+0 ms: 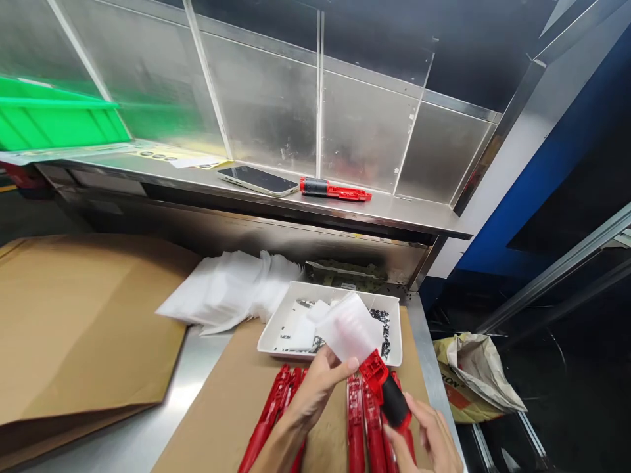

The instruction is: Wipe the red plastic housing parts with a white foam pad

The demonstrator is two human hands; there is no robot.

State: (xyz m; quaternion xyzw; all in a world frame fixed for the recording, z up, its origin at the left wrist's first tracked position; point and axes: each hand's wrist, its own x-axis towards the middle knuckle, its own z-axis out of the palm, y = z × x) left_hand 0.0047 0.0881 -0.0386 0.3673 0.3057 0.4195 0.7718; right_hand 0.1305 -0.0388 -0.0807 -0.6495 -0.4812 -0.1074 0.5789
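Note:
My right hand (428,439) grips the black end of a red and black plastic tool (385,389), held tilted above the cardboard. Over the tool's upper end sits a small clear plastic bag (351,327), which my left hand (316,387) pinches with thumb and fingers. Under both hands, several more red plastic parts (355,420) lie side by side on a sheet of cardboard (227,407). Just beyond them stands a white tray (277,324) holding small dark pieces and white slips.
A stack of clear bags (231,289) lies left of the tray. A large cardboard sheet (83,322) covers the left bench. On the metal shelf (394,213) rest a phone (258,180) and another red tool (335,190). A green bin (54,121) sits far left; a crumpled sack (473,378) lies right.

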